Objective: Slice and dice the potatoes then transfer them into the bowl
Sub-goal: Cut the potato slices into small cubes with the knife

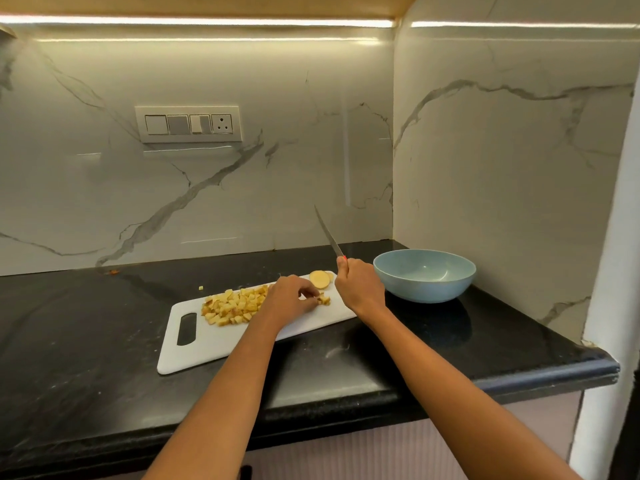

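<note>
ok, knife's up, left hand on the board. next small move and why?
Probably bring the steel knife down onto the round potato slice left uncut at the far end of the white cutting board. The right hand holds the blade raised; the pale blue bowl is empty.

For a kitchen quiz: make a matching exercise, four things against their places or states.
Things:
1. bowl
2. knife
3. potato slice
4. dice

States:
A. heaped mid-board
B. empty, right of the board
C. flat at the board's far end
D. raised in the right hand, tip up

Pairs: 1-B, 2-D, 3-C, 4-A
</note>
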The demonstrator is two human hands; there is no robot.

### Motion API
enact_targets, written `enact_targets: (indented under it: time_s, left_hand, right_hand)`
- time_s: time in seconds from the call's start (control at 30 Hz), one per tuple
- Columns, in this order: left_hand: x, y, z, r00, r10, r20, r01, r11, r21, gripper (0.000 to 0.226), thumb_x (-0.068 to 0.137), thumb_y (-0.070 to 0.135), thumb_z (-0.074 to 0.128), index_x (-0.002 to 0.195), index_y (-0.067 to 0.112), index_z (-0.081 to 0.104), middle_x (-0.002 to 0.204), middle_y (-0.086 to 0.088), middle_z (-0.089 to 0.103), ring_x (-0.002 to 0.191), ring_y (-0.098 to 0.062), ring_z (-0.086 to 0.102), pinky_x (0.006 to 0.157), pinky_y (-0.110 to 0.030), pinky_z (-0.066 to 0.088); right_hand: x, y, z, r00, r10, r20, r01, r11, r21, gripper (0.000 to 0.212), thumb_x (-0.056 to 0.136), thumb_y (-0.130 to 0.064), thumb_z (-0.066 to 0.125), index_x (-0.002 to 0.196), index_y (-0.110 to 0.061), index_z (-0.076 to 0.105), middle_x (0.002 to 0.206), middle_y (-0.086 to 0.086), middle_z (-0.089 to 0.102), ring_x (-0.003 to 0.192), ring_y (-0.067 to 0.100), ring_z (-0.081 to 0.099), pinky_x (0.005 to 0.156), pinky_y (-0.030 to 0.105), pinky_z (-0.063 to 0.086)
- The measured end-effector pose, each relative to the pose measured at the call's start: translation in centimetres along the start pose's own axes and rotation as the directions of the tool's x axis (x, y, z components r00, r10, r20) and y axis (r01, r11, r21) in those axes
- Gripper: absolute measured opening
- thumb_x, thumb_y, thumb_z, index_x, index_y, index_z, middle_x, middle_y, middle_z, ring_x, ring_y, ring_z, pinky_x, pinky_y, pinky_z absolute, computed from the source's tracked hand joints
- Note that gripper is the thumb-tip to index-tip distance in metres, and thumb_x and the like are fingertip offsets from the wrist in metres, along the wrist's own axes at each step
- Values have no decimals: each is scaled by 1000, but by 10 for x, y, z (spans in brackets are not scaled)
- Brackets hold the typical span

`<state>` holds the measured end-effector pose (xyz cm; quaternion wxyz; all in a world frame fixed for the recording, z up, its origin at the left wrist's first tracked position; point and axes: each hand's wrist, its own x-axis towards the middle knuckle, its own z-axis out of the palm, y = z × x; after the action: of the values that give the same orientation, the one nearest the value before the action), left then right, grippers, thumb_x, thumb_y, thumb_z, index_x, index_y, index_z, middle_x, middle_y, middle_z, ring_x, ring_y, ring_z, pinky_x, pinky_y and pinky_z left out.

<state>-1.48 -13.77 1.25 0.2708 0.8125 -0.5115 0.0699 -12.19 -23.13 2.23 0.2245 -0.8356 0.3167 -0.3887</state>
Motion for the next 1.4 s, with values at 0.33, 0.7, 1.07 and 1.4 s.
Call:
enact_targets:
  time_s: [0.33, 0.7, 1.07, 1.4]
  left_hand:
    - [14, -7, -3, 995, -32, 93, 24, 996, 83, 14, 83, 24, 64, 96, 20, 70, 100, 5, 67, 88, -8, 52, 98, -40, 42]
    - [4, -2, -1, 1000, 10, 7, -10, 991, 134, 16, 86, 26, 60, 98, 18, 68, 98, 0, 67, 87, -13, 57, 96, -38, 43]
    - [-3, 1, -1, 994, 16, -107, 18, 950, 311, 18, 91, 31, 53, 102, 26, 67, 106, 6, 66, 100, -13, 56, 93, -33, 31]
    - [-2, 8, 5, 985, -37, -170, 94, 936, 339, 20, 90, 30, 53, 99, 23, 70, 101, 3, 66, 97, -15, 53, 86, -32, 31]
  right_hand:
    - [31, 8, 10, 998, -24, -51, 25, 999, 20, 41, 103, -32, 29, 77, -11, 52, 66, -2, 48, 58, 8, 44, 53, 23, 32]
    - [28, 15, 12, 997, -51, -59, 51, 999, -11, 42, 102, -33, 30, 83, -8, 57, 72, 0, 52, 64, 9, 47, 57, 22, 35]
    - [23, 18, 10, 997, -61, -49, 59, 998, -38, 44, 102, -34, 29, 88, -6, 60, 76, 2, 54, 71, 11, 50, 65, 25, 40]
    - [24, 19, 11, 996, -70, -56, 68, 997, -29, 45, 102, -34, 29, 91, -5, 62, 78, 2, 54, 73, 12, 50, 66, 26, 40]
